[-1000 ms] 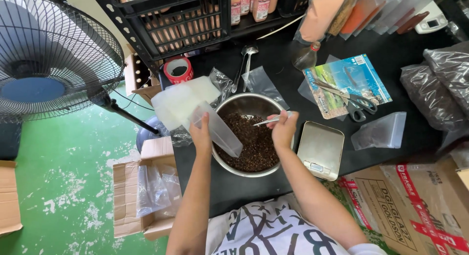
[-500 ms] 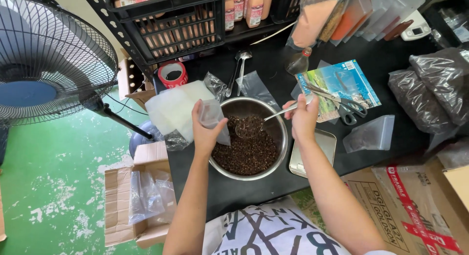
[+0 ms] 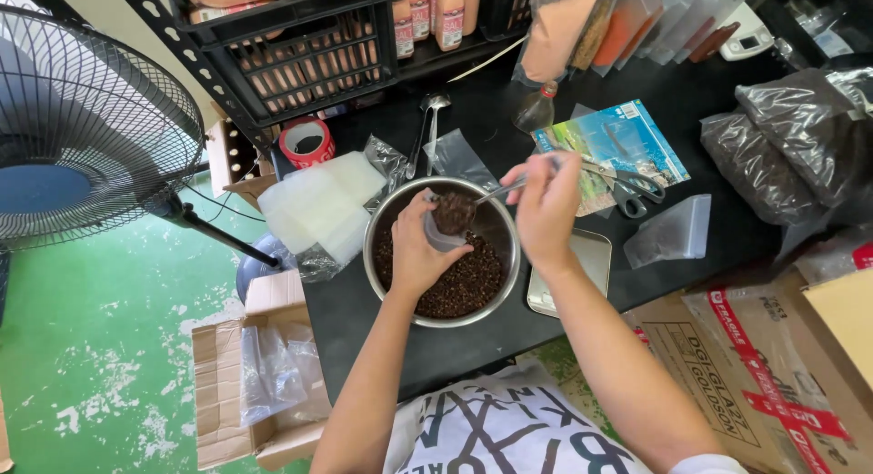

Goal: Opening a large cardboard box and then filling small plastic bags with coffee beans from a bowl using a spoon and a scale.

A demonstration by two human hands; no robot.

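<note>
Steel bowl [image 3: 443, 252] of dark grains sits mid-table [image 3: 727, 256], catching spills. Left hand [image 3: 416, 249], curled, grips a small clear bag [image 3: 447, 221] over the bowl; right hand [image 3: 546, 206], at the bag's 3 o'clock, pinches a spoon [image 3: 496, 191] tipped into its mouth.

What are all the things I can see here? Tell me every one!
Metal bowl: one, silver, table middle, holding dark brown bits.
Small bag: one, clear, over bowl.
Spoon: one, silver, heaped, at the bag.
Scale: one, silver, right of bowl.
Scissors: one, grey-handled, on a blue packet.
Tape roll: one, red, table's back left.
Fan: one, black, left.
Left hand: holds bag.
Right hand: holds spoon.
</note>
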